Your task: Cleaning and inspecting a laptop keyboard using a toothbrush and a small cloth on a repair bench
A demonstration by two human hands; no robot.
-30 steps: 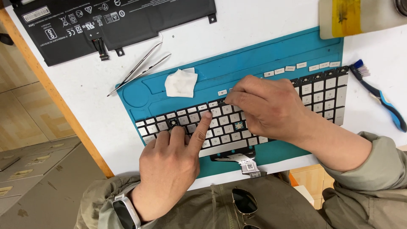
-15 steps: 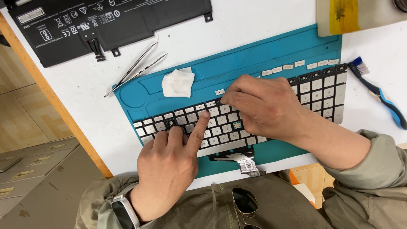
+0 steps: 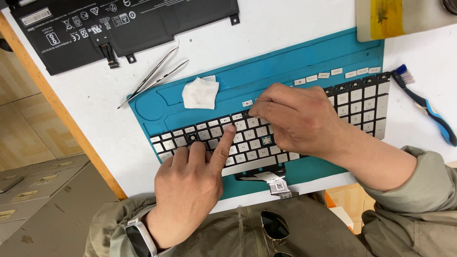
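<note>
Left hand (image 3: 190,188), lower centre, presses one extended finger on the keyboard (image 3: 362,102), other fingers curled. Right hand (image 3: 297,119), fingertips pinched together on a key. The flat keyboard, pale square keys with some missing, lies mid-frame on a teal rubber mat (image 3: 285,62). Beyond: crumpled white wipe (image 3: 200,93), metal tweezers (image 3: 152,76), black battery (image 3: 119,24).

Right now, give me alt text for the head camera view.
Two bare hands work on a loose laptop keyboard on a teal mat: left hand presses a key, right hand pinches at the top row. Nearby lie tweezers and a battery.
</note>
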